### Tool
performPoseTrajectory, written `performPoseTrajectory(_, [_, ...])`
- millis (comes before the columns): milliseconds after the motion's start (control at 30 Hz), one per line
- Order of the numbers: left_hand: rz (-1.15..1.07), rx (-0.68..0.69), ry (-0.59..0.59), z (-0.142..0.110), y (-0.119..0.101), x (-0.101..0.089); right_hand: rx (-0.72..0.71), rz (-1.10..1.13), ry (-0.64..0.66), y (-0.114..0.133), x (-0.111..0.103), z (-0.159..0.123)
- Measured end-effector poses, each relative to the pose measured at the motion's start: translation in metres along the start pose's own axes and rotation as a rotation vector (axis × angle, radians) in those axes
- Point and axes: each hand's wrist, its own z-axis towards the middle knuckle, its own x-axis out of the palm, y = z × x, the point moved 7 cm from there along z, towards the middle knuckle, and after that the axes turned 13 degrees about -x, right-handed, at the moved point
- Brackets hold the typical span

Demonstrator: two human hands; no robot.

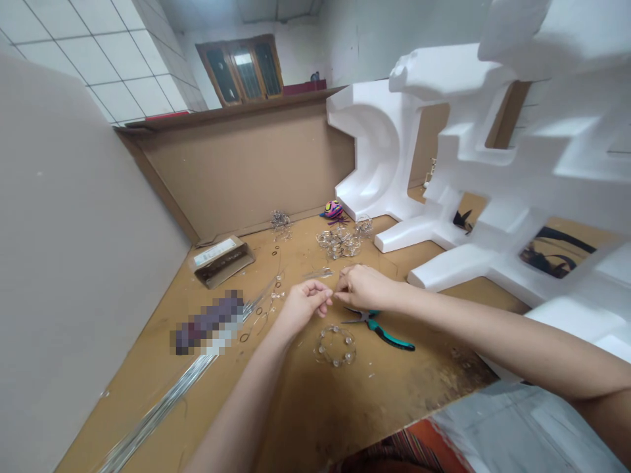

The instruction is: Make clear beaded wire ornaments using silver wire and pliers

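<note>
My left hand (311,301) and my right hand (359,286) meet fingertip to fingertip over the middle of the table. Both are closed in a pinch, and what they hold is too small to make out. Just below them lies a wire ring with clear beads (336,346) spaced around it. Under my right hand, pliers with teal and black handles (389,334) rest on the table, their jaws pointing left. Beyond the hands are a few short wires (318,272) and a heap of beaded wire rings (339,242).
A bundle of long straight wires (170,397) runs along the left, beside a blurred-out dark item (207,322). An opened small box (224,263) stands farther back. Tall white foam packing (444,151) borders the right, and a cardboard wall (246,164) closes off the back.
</note>
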Motion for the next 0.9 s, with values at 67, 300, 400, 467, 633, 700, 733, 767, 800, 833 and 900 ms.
performPoseTrajectory(67, [0.016,0.013,-0.012,0.001,-0.002,0.003,-0.008,0.007,-0.04,0.003,-0.002,-0.001])
performPoseTrajectory(300, [0.02,0.1,-0.089,-0.009,-0.006,0.006,0.056,0.184,-0.139,-0.007,0.01,-0.003])
performPoseTrajectory(400, [0.005,0.092,-0.083,-0.01,-0.004,0.005,0.097,0.397,-0.083,-0.01,0.015,-0.006])
performPoseTrajectory(467, [-0.033,0.059,-0.067,-0.008,-0.003,0.003,0.136,0.605,-0.029,-0.011,0.017,-0.009])
performPoseTrajectory(633, [-0.146,-0.032,0.025,-0.002,0.001,0.001,0.137,0.77,-0.048,-0.012,0.003,-0.011])
performPoseTrajectory(700, [-0.159,-0.024,0.054,0.0,-0.001,0.001,0.118,0.758,-0.068,-0.014,-0.001,-0.009])
performPoseTrajectory(733, [-0.159,-0.011,0.061,0.0,-0.003,0.001,0.109,0.751,-0.08,-0.014,-0.002,-0.008])
performPoseTrajectory(767, [-0.16,0.004,0.063,0.0,-0.006,0.0,0.099,0.741,-0.099,-0.015,-0.003,-0.007])
performPoseTrajectory(800, [-0.154,0.016,0.066,0.0,-0.009,0.0,0.088,0.724,-0.125,-0.015,-0.005,-0.006])
performPoseTrajectory(833, [-0.137,0.03,0.069,0.0,-0.013,0.0,0.079,0.697,-0.158,-0.016,-0.007,-0.005])
performPoseTrajectory(900, [-0.074,0.051,0.056,0.0,-0.02,0.001,0.057,0.634,-0.209,-0.015,-0.011,-0.003])
